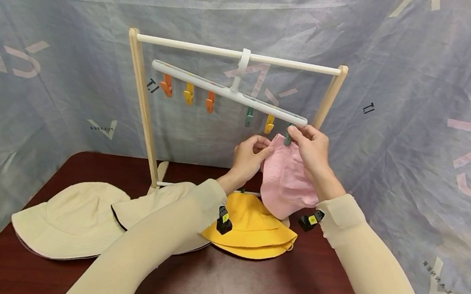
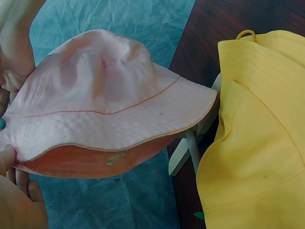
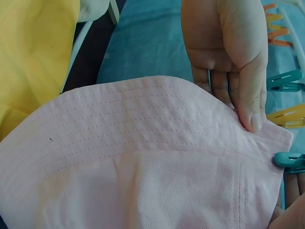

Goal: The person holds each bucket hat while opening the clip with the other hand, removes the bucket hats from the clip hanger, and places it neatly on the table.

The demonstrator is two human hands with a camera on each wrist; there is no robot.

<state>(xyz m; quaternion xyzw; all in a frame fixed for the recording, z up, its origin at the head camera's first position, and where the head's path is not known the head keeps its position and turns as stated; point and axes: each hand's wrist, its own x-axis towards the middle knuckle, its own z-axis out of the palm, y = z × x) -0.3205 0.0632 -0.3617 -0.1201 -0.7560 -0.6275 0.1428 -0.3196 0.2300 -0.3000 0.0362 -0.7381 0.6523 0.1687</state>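
Note:
A pink bucket hat (image 1: 286, 176) hangs sideways beneath the right end of the white clip hanger (image 1: 228, 92). My left hand (image 1: 248, 159) pinches the hat's edge between thumb and fingers, with the thumb (image 3: 251, 117) on the near face of the cloth. At the hanger's last green clip (image 1: 288, 138), my right hand (image 1: 316, 153) pinches the clip's upper part. The same clip (image 3: 289, 161) overlaps the hat's edge in the right wrist view; whether it bites the cloth fully is hard to tell. Part of the right fingers is hidden behind clip and hat.
Orange, yellow and green clips (image 1: 249, 117) dangle along the tilted hanger. It hooks onto the white rail (image 1: 190, 46) of a wooden-legged stand (image 1: 143, 103). On the dark red table (image 1: 203, 287) lie yellow hats (image 1: 249, 222) and cream hats (image 1: 77, 216), below my forearms.

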